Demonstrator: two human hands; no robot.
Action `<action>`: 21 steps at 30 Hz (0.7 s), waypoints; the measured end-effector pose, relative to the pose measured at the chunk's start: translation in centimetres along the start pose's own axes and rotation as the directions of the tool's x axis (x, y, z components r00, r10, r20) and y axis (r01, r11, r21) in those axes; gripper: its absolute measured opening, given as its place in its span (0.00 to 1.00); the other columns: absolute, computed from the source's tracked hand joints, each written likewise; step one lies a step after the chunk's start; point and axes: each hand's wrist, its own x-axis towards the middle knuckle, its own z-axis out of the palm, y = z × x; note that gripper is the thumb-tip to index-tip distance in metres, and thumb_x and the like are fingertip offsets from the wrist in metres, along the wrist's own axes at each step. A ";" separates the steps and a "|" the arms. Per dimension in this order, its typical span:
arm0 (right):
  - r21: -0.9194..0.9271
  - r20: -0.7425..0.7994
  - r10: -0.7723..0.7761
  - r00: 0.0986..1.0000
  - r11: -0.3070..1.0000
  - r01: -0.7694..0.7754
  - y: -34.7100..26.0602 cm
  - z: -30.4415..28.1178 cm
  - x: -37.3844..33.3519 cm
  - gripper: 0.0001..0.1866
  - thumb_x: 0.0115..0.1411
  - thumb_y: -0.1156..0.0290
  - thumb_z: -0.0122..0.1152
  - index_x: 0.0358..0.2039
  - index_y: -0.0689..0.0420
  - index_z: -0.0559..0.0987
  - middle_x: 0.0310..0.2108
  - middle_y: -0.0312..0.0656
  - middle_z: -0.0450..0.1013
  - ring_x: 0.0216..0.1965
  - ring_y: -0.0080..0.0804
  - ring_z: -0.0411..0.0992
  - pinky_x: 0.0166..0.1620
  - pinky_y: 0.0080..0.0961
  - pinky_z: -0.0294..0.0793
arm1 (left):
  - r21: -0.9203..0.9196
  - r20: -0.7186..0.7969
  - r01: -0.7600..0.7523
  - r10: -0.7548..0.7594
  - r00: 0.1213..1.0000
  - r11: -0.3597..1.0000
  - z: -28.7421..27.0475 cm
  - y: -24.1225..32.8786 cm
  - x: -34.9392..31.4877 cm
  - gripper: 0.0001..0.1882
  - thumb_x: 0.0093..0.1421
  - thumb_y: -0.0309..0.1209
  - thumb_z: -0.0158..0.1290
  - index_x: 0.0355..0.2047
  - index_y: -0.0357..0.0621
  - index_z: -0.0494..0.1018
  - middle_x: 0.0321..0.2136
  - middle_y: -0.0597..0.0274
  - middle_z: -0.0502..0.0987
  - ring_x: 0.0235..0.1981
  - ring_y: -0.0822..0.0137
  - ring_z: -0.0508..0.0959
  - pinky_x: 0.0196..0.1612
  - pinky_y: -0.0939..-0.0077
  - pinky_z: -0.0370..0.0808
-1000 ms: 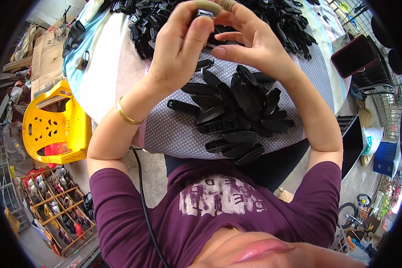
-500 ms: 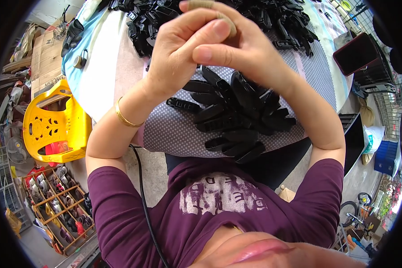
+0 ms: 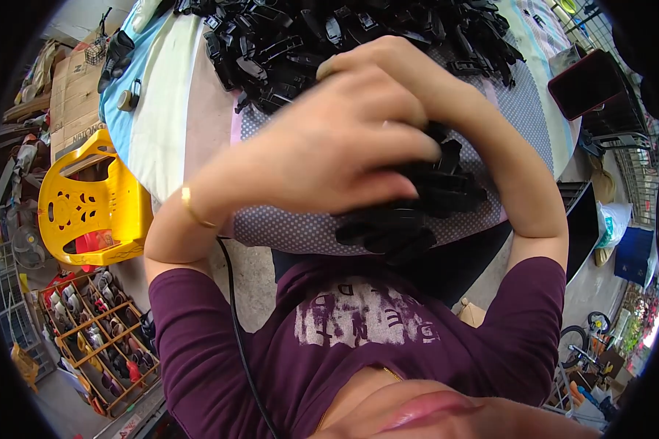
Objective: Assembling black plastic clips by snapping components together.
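Note:
Across the near pile of long black plastic pieces (image 3: 447, 194) reaches my left hand (image 3: 337, 139), a gold bracelet on its wrist. Its fingers are curled and smeared by motion, so whether they hold a piece cannot be made out. Farther out, my right hand (image 3: 392, 62) bends over toward the far heap of black plastic clip-like parts (image 3: 289, 62). A beige covering shows on one of its fingertips. The left hand partly hides the right hand's fingers and covers part of the near pile.
A patterned cloth (image 3: 271, 227) covers the table under both piles. To the left stand a yellow plastic chair (image 3: 128, 205) and a wooden rack of shoes (image 3: 102, 336). A dark-screened phone (image 3: 584, 84) is at the right edge. A black cable (image 3: 234, 314) hangs beside my left arm.
My hands were together above the table, fingers touching. They have parted: the left has swung right and nearer over the near pile, while the right has turned toward the far heap.

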 end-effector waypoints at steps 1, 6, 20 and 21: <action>-0.008 -0.002 0.018 1.000 1.000 -0.018 0.3 -0.6 -0.9 0.16 0.45 0.72 0.63 0.38 0.57 0.78 0.29 0.45 0.75 0.27 0.40 0.72 0.34 0.28 0.72 | 0.025 0.045 0.034 -0.035 0.998 0.999 -1.6 -0.8 -0.1 0.16 0.42 0.30 0.63 0.34 0.46 0.76 0.36 0.58 0.71 0.38 0.58 0.70 0.43 0.67 0.67; 0.064 0.006 0.207 0.978 0.976 -0.207 0.7 -2.6 -1.6 0.23 0.46 0.76 0.59 0.46 0.61 0.73 0.19 0.34 0.65 0.21 0.24 0.63 0.28 0.19 0.66 | 0.477 0.115 0.327 -0.428 0.897 0.815 -4.4 -2.2 -3.4 0.15 0.40 0.24 0.62 0.31 0.42 0.74 0.32 0.61 0.69 0.37 0.60 0.69 0.40 0.70 0.68; 0.959 0.042 0.674 0.738 0.180 -0.219 -1.7 -2.9 -1.2 0.08 0.53 0.79 0.60 0.34 0.60 0.73 0.32 0.43 0.75 0.32 0.33 0.76 0.35 0.26 0.76 | -0.743 -0.224 0.313 -0.661 0.717 0.592 -0.2 -6.7 -2.4 0.16 0.59 0.25 0.52 0.47 0.35 0.70 0.39 0.60 0.75 0.38 0.72 0.76 0.42 0.78 0.76; 0.959 0.039 0.672 0.740 0.183 -0.216 -1.7 -2.7 -1.1 0.08 0.53 0.79 0.60 0.34 0.60 0.73 0.32 0.43 0.75 0.32 0.33 0.76 0.35 0.26 0.76 | -0.860 -0.233 0.170 -0.668 0.707 0.481 0.2 -7.0 -2.6 0.16 0.60 0.25 0.50 0.49 0.35 0.70 0.41 0.59 0.75 0.38 0.70 0.76 0.44 0.76 0.77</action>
